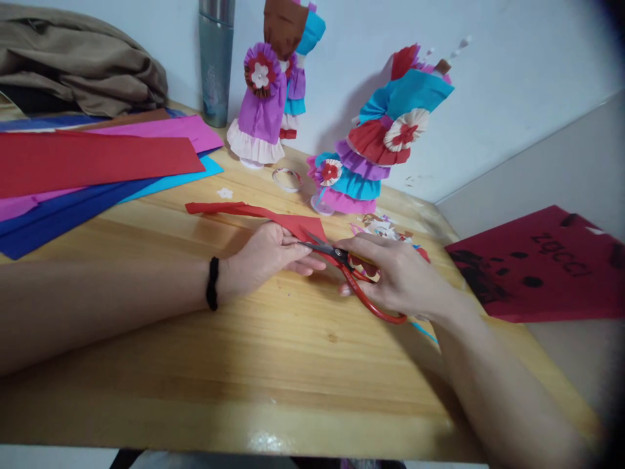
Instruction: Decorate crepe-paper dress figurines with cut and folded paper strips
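My left hand [271,257], with a black band at the wrist, pinches a strip of red crepe paper [234,209] near its right part. The strip stretches away to the left above the table. In my right hand [398,270] is a pair of red-handled scissors [364,296], its dark blades pointing left. The blades are parted, and the red paper passes between or beside them close to my left fingertips; which, I cannot tell. Part of the handles is hidden by my right fingers.
Folded crepe paper sheets [97,159] lie at the left, by a brown cloth [83,55]. Against the wall stand a bottle [215,71] and paper-dressed figures [258,111] [381,143]. A tape roll [288,180], a white paper flower [225,193], paper scraps [383,227] and a dark red bag [541,273] surround my hands.
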A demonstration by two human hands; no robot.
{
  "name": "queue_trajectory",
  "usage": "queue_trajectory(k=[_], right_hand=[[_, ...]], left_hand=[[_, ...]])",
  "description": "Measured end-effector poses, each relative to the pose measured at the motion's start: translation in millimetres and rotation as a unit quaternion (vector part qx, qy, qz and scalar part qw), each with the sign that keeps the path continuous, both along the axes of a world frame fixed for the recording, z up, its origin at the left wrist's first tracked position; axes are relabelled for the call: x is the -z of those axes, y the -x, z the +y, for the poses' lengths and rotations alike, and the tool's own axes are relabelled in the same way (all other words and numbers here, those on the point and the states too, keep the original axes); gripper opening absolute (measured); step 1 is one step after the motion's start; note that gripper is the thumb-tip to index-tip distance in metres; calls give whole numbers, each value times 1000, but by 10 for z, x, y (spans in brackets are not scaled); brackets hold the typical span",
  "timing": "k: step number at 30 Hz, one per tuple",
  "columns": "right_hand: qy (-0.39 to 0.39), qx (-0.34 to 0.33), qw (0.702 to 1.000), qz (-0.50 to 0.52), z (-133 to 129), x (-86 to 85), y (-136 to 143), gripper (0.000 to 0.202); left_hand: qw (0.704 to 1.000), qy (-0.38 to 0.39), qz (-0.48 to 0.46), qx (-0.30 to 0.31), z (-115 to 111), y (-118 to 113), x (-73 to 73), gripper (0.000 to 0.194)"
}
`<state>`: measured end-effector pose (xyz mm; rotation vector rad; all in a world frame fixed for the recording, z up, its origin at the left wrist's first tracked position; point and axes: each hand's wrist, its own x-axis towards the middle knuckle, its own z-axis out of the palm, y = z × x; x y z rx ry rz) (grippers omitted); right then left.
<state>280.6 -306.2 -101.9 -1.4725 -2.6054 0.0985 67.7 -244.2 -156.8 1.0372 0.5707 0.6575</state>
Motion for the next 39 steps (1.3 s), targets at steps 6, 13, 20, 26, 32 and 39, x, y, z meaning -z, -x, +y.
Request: queue_trajectory(k=[6,13,20,26,32,39], right_hand=[[7,-3,1000,15,24,40,9,43],[26,12,999,21,14,49,12,42],[13,17,999,30,1,44,13,39],[4,12,999,36,7,59,3,39],[-11,14,1000,26,9,72,-4,39],[-18,11,1000,17,19,71,-7,37]], left_hand=[[1000,5,-8,-13,-1,-11,-4,10],[1000,8,23,-16,-7,-2,-37,8],[1000,-20,20,-8,2,10,-13,12],[999,-30,30,-12,0,9,-13,14],[998,-18,54,-17,-14,13,-69,16],[998,-16,55,-24,-17,2,-78,20]])
